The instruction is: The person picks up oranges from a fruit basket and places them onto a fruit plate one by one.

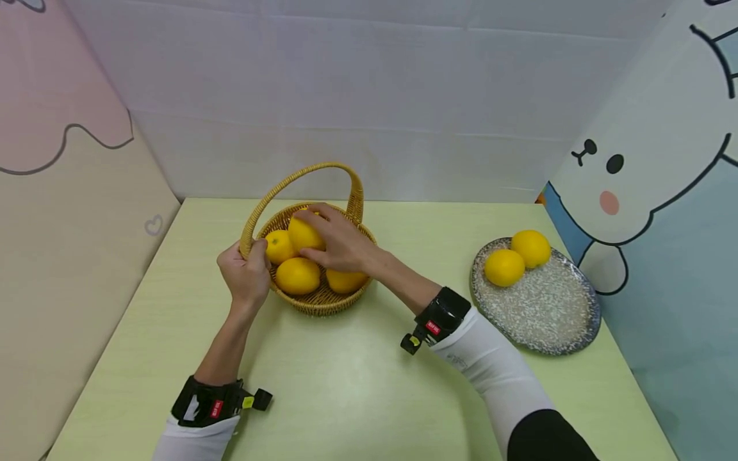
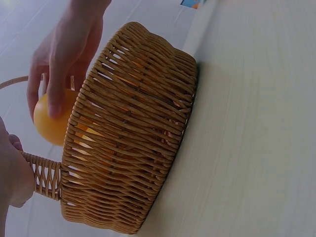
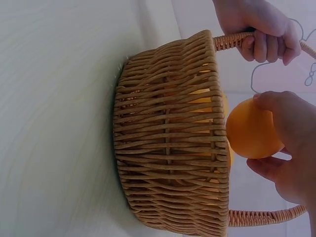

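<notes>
A wicker basket [image 1: 323, 306] with a tall arched handle stands on the table, several lemons inside it. My left hand [image 1: 246, 272] grips the lower left part of the handle [image 1: 275, 191], its fingers wrapped round the wicker. With fingers and thumb, my right hand [image 1: 340, 242] holds a lemon [image 3: 253, 129] at the basket's rim, above the others. Below it lie another lemon [image 1: 298, 276] at the front and a lemon [image 1: 280, 247] at the left. One more lemon [image 1: 344, 282] is partly covered by the right hand's wrist.
To the right, a speckled grey plate [image 1: 542, 314] bears two lemons [image 1: 504, 267] near its far left rim. The pale table [image 1: 346, 397] meets a white back wall [image 1: 375, 96]. Printed side panels stand at left and right.
</notes>
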The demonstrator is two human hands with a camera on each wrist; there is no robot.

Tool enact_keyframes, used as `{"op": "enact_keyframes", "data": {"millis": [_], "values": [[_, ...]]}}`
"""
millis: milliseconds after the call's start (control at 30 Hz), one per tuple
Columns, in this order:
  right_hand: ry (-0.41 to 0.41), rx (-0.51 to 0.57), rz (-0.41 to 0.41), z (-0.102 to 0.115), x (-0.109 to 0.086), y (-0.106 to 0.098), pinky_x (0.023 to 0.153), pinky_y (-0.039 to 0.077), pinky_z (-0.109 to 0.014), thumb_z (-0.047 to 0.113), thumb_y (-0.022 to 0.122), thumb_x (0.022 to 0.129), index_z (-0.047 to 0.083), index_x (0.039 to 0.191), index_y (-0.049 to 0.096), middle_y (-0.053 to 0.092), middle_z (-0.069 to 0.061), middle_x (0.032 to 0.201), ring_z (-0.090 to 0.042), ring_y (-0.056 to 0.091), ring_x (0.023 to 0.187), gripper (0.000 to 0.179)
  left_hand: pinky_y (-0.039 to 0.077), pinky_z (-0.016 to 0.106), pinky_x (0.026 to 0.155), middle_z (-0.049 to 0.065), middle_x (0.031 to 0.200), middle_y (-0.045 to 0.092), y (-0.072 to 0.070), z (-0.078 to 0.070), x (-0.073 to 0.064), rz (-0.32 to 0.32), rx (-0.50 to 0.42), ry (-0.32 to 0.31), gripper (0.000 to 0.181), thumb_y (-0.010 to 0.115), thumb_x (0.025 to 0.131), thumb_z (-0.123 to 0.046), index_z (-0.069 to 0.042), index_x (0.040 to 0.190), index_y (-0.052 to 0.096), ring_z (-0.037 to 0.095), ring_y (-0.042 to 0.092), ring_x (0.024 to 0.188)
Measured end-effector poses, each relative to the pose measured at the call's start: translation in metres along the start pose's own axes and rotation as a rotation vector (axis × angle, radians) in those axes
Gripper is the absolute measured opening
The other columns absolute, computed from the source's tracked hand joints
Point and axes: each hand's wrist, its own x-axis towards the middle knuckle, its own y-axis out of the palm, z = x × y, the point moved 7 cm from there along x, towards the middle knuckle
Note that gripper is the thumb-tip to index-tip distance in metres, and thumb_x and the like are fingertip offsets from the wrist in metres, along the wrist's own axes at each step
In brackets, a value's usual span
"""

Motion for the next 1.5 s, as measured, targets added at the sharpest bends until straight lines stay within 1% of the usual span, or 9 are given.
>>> {"op": "enact_keyframes", "data": {"millis": [200, 333, 467, 600, 700, 900, 1067, 1267, 1500], "values": [[-0.065, 0.017, -0.111, 0.007, -0.004, -0.012, 0.100, 0.049, -0.032, 0.031, 0.077, 0.090, 0.002, 0.144, 0.056, 0.052, -0.016, 0.138, -0.022, 0.052, 0.119, 0.065, 0.022, 0.009, 0.031, -0.014, 0.042, 0.042, 0.000, 0.000, 0.000, -0.002, 0.000, -0.005, 0.040, 0.051, 0.092, 0.011, 0.002, 0.054, 0.044, -0.001, 0.033, 0.033], [-0.106, 0.009, -0.163, 0.013, -0.009, -0.019, 0.100, 0.049, -0.033, 0.030, 0.078, 0.088, 0.000, 0.142, 0.058, 0.054, -0.017, 0.136, -0.024, 0.053, 0.117, 0.064, 0.022, 0.009, 0.031, -0.014, 0.042, 0.042, 0.000, 0.000, 0.000, 0.000, 0.008, -0.007, 0.040, 0.050, 0.092, 0.011, 0.001, 0.054, 0.044, -0.002, 0.033, 0.033], [-0.127, -0.002, -0.185, 0.017, -0.014, -0.022, 0.100, 0.049, -0.033, 0.031, 0.078, 0.088, 0.001, 0.140, 0.059, 0.055, -0.018, 0.135, -0.025, 0.053, 0.117, 0.063, 0.022, 0.009, 0.031, -0.014, 0.042, 0.041, 0.000, 0.000, 0.000, 0.002, 0.004, -0.013, 0.040, 0.050, 0.092, 0.012, 0.003, 0.054, 0.044, -0.002, 0.033, 0.032], [-0.136, -0.012, -0.192, 0.020, -0.018, -0.025, 0.101, 0.049, -0.033, 0.030, 0.078, 0.088, 0.001, 0.140, 0.059, 0.055, -0.018, 0.134, -0.025, 0.053, 0.118, 0.062, 0.022, 0.009, 0.031, -0.014, 0.042, 0.041, 0.000, -0.001, 0.000, 0.003, 0.002, -0.009, 0.038, 0.050, 0.092, 0.011, 0.010, 0.055, 0.042, -0.002, 0.032, 0.032], [-0.129, -0.012, -0.189, 0.020, -0.021, -0.026, 0.102, 0.049, -0.032, 0.031, 0.078, 0.088, 0.001, 0.140, 0.059, 0.054, -0.018, 0.135, -0.025, 0.053, 0.119, 0.063, 0.021, 0.009, 0.031, -0.015, 0.042, 0.041, 0.000, -0.002, 0.000, 0.003, 0.008, -0.007, 0.037, 0.050, 0.093, 0.010, 0.013, 0.057, 0.042, -0.002, 0.032, 0.033], [-0.105, 0.020, -0.184, 0.015, -0.029, -0.029, 0.101, 0.050, -0.032, 0.028, 0.079, 0.087, 0.001, 0.140, 0.058, 0.053, -0.018, 0.138, -0.024, 0.052, 0.121, 0.063, 0.021, 0.010, 0.030, -0.015, 0.042, 0.040, 0.000, -0.002, -0.001, 0.003, 0.021, -0.006, 0.039, 0.050, 0.093, 0.010, 0.004, 0.055, 0.043, -0.002, 0.031, 0.032], [-0.078, 0.024, -0.180, 0.009, -0.038, -0.033, 0.099, 0.051, -0.033, 0.028, 0.079, 0.087, 0.002, 0.141, 0.057, 0.053, -0.017, 0.138, -0.023, 0.052, 0.121, 0.064, 0.020, 0.010, 0.031, -0.014, 0.042, 0.040, 0.001, -0.003, 0.000, 0.004, 0.026, 0.000, 0.040, 0.049, 0.093, 0.010, 0.003, 0.054, 0.043, -0.003, 0.030, 0.032], [-0.055, 0.048, -0.203, -0.001, -0.052, -0.044, 0.094, 0.053, -0.035, 0.026, 0.079, 0.087, 0.003, 0.141, 0.057, 0.053, -0.016, 0.135, -0.022, 0.053, 0.115, 0.062, 0.020, 0.010, 0.031, -0.014, 0.042, 0.040, 0.001, -0.001, 0.000, 0.002, 0.029, -0.009, 0.043, 0.049, 0.093, 0.010, -0.006, 0.054, 0.045, -0.003, 0.030, 0.032], [-0.016, 0.084, -0.255, -0.017, -0.074, -0.063, 0.089, 0.055, -0.035, 0.021, 0.081, 0.086, 0.000, 0.140, 0.058, 0.053, -0.017, 0.134, -0.021, 0.055, 0.113, 0.062, 0.020, 0.010, 0.031, -0.014, 0.042, 0.038, 0.000, 0.001, -0.001, 0.004, 0.044, -0.018, 0.043, 0.050, 0.094, 0.009, -0.008, 0.055, 0.044, -0.002, 0.029, 0.032]]}}
